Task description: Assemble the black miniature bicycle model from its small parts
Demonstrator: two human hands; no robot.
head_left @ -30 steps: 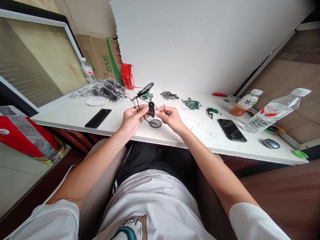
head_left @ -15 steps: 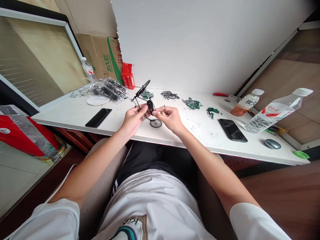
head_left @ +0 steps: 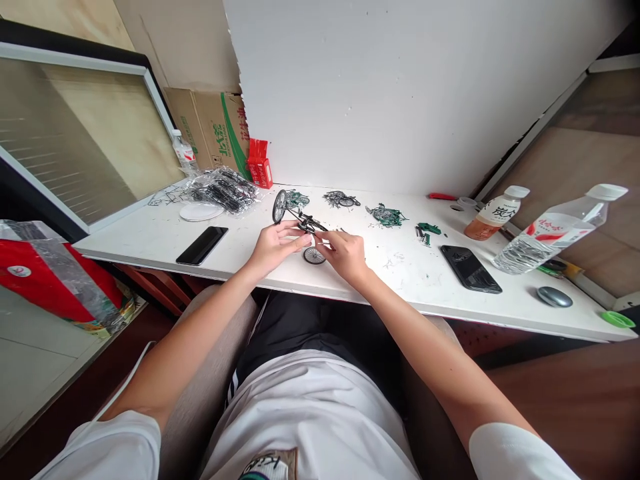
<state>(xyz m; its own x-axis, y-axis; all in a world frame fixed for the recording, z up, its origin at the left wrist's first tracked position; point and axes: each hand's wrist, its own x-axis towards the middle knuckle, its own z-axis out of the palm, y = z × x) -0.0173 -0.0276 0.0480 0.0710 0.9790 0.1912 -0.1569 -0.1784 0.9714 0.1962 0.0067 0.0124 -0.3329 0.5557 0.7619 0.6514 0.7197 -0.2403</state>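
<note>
A small black model bicycle is held just above the front part of the white table. Its spoked wheel points to the far left. My left hand has closed thumb and fingers around the frame from the left side. From the right, my right hand pinches the frame close to the left fingertips; anything smaller between those fingers is hidden. Below the fingertips a second spoked wheel shows at the tabletop; I cannot tell if it is joined to the frame.
Behind lie piles of green parts and black parts. A plastic bag of black parts sits back left, by a phone. Rightward are another phone, bottles and a grey mouse. A white board stands behind.
The model bicycle has tipped from steeply raised to flatter, its far wheel swinging down and left. My right hand has turned its fingers downward. The view has shifted slightly.
</note>
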